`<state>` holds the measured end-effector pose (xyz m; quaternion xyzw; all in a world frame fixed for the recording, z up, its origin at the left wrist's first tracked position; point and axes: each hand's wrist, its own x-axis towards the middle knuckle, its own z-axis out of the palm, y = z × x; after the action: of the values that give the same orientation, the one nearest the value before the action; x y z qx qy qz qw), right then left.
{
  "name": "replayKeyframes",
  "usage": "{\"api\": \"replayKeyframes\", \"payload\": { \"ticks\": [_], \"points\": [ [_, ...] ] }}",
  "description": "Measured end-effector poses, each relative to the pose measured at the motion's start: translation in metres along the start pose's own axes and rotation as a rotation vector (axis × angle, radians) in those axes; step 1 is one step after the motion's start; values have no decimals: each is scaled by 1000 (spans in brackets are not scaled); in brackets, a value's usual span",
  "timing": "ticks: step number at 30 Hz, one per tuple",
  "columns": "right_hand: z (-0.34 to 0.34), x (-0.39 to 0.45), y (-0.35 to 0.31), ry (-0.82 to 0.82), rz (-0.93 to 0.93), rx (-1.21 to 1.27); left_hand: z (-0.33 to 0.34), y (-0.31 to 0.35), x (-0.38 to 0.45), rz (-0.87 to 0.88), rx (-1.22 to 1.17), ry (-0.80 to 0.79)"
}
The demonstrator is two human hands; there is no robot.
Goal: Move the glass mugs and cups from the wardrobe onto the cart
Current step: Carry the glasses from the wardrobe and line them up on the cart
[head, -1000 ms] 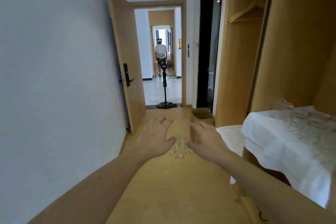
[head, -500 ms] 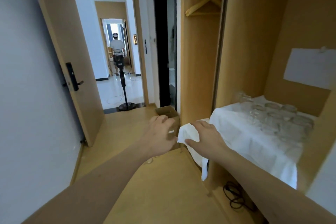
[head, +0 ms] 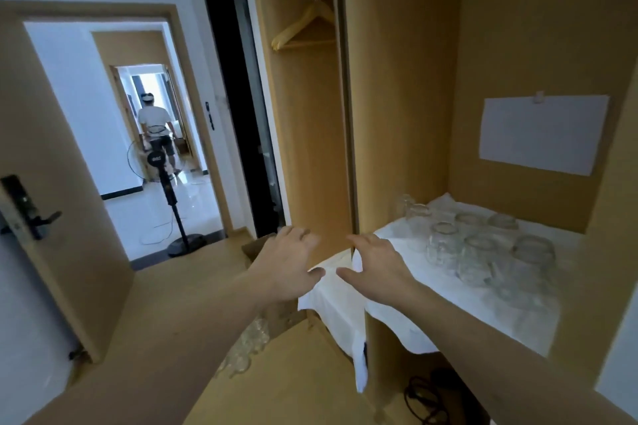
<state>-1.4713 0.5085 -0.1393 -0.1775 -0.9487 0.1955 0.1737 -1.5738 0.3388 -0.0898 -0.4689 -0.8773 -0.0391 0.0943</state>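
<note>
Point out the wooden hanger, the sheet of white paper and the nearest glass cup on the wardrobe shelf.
wooden hanger [head: 299, 28], head view, on its sloping left arm.
sheet of white paper [head: 540, 133], head view, at the sheet's centre.
nearest glass cup [head: 475, 260], head view, on its clear side wall.

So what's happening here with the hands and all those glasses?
A person reaches both empty hands toward the wardrobe shelf. The left hand and right hand are open, holding nothing. A cluster of glass cups stands on the white cloth there, untouched. A few glasses show below the left arm.
</note>
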Motion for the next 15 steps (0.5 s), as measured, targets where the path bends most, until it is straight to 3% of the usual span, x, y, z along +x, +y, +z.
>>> {"api": "replayKeyframes", "payload": {
  "ticks": [15],
  "points": [
    [-4,57,93,77,366,-139,64,22,164,388,-165,-44]
  ]
}}
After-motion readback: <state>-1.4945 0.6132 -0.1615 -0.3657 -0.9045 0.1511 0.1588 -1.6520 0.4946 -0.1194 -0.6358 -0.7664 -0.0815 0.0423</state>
